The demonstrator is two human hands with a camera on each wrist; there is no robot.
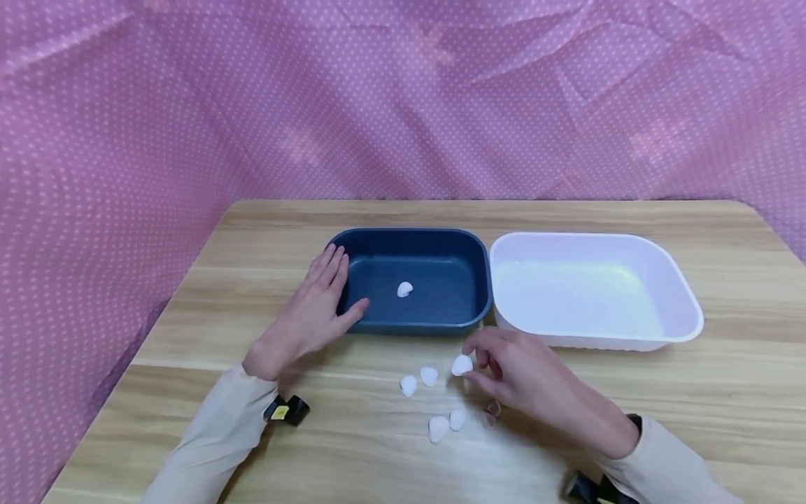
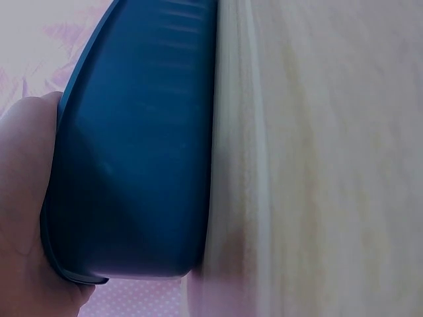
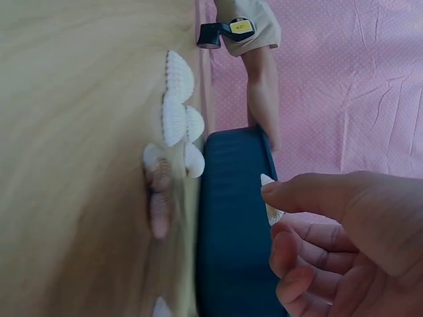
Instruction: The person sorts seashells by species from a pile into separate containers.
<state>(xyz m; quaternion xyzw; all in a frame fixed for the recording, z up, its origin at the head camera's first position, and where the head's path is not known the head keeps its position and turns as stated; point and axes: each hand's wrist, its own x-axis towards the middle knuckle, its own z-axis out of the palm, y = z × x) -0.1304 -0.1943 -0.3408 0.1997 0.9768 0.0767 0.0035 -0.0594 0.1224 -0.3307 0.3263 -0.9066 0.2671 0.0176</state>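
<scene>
Right hand [image 1: 535,381] is pinching a white shell [image 1: 462,365] above the bench [image 1: 724,392]; left hand [image 1: 315,308], fingers flat, is steadying the blue tub [image 1: 478,280], best kept still.

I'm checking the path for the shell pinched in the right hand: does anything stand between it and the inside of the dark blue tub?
Nothing visible does. The right hand pinches a white shell just in front of the dark blue tub; only the tub's low near wall lies between. The left hand rests on the tub's left end, off to the side.
</scene>
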